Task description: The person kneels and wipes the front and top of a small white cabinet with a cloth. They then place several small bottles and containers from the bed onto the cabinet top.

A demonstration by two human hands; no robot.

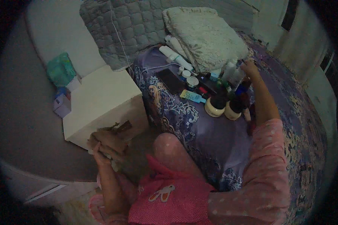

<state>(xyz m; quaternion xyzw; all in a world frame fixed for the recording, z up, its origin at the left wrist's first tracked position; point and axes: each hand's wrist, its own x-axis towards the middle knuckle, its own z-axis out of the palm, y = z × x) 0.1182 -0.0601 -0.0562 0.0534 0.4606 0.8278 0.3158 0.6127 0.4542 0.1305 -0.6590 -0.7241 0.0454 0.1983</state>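
Observation:
My left hand point(98, 153) is closed on the edge of a crumpled brown thing point(109, 141), cloth-like or bag-like, in front of the white cabinet. My right hand point(249, 68) reaches to the far right of a cluster on the bed, beside clear bottles point(234, 77). Its fingers are drawn together, and what they hold is too dark to make out. Nearer me in the cluster stand two cream-coloured jars with dark lids, the left jar point(214, 110) and the right jar point(233, 112). A blue and yellow tube point(192, 96) lies left of them.
A folded pale blanket point(202, 37) lies behind the cluster on the purple patterned bedspread point(221, 146). A dark flat rectangle point(170, 80) and white cylinders point(175, 57) are at its left. The white cabinet point(101, 95) bears a green plastic bag point(61, 70) and a lilac box point(62, 105).

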